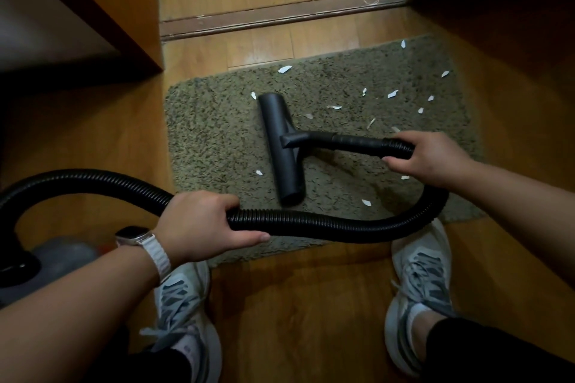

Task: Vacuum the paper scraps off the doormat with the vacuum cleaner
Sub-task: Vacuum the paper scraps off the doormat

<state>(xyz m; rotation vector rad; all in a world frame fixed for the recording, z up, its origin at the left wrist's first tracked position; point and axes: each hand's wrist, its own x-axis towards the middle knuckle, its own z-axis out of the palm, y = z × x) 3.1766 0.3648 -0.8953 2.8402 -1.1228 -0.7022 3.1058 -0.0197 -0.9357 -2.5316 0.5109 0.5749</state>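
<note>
Where the wooden floor (295,305) falls dark at far left, item one: vacuum cleaner body (59,258), grey, low, partly hidden by the person's left forearm. It is presumably parked off the mat so that it covers no scraps.

Item two: corrugated hose (311,225), black. It rises from the body in an arch, then sags in a loop across the near part of the doormat.

Item three: left hand (199,224), smartwatch (137,236) on a white band at the wrist. Its grip is clamped round the hose mid-run, likely to take up slack and stop the loop dragging through the litter.

Item four: doormat (211,134), olive shag, lying just short of the door threshold (280,14).

Item five: floor nozzle (281,149), black, T-shaped, lying on the mat's middle with its long bar running away from the person. The mouth is presumably down against the pile, where suction needs it.

Item six: paper scraps (392,93), white, small. Most lie on the mat to the right of the nozzle, two to its left, a couple towards the near edge. Others lie on the floor beyond the threshold.

Item seven: right hand (432,155). Its grip is clamped on the hose where it joins the rigid tube (351,141), close to the nozzle, probably for steering.

Item eight: pale sneakers (420,274), a pair, planted at the mat's near edge.
</note>
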